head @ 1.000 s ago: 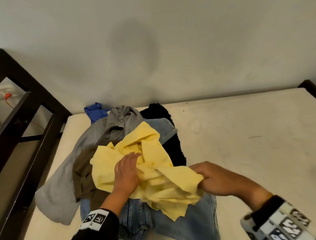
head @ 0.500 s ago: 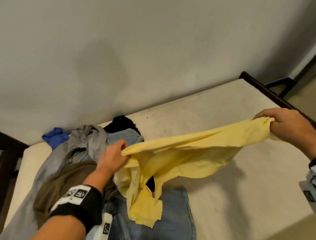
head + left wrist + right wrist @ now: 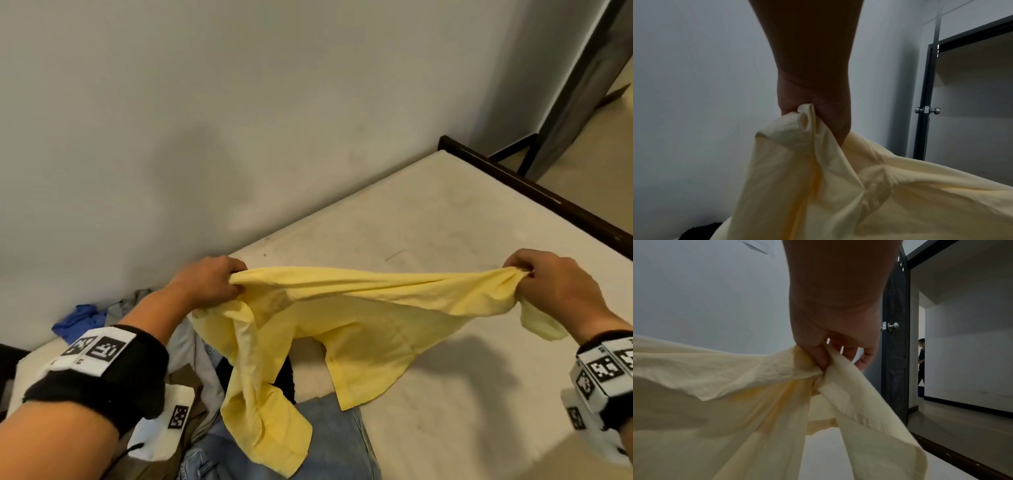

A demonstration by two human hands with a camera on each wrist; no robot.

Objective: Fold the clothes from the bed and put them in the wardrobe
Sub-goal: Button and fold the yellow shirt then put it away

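At the far left, against the wall, a blue garment (image 3: 77, 322) lies crumpled on the mattress (image 3: 445, 246). Next to it sits the pile: a grey garment (image 3: 191, 346), an olive-brown one (image 3: 186, 380) under the left forearm, something black (image 3: 286, 377) that is mostly hidden, and blue jeans (image 3: 335, 442) at the near edge.

The left hand (image 3: 209, 282) is raised over the pile, its fingers curled tight round a bunched end of the yellow shirt (image 3: 342, 329). The left wrist view shows the cloth gathered in the fist (image 3: 813, 113) and falling away below it. A black wristband with printed marker tags (image 3: 99, 349) wraps that forearm.

The shirt hangs in the air between the two hands, its top edge pulled into a nearly straight line. One long part, perhaps a sleeve, droops on the left over the jeans; the rest sags toward the bare mattress, and its lower corner seems to touch it.

The right hand (image 3: 551, 281) pinches the other end, thumb and fingers closed on the fabric; in the right wrist view the fingers (image 3: 822, 356) press a fold of the cloth. A short flap hangs below that hand.

Further right runs the dark bed frame (image 3: 534, 192), and beyond it a dark door (image 3: 895, 337) with a metal knob (image 3: 893, 325).
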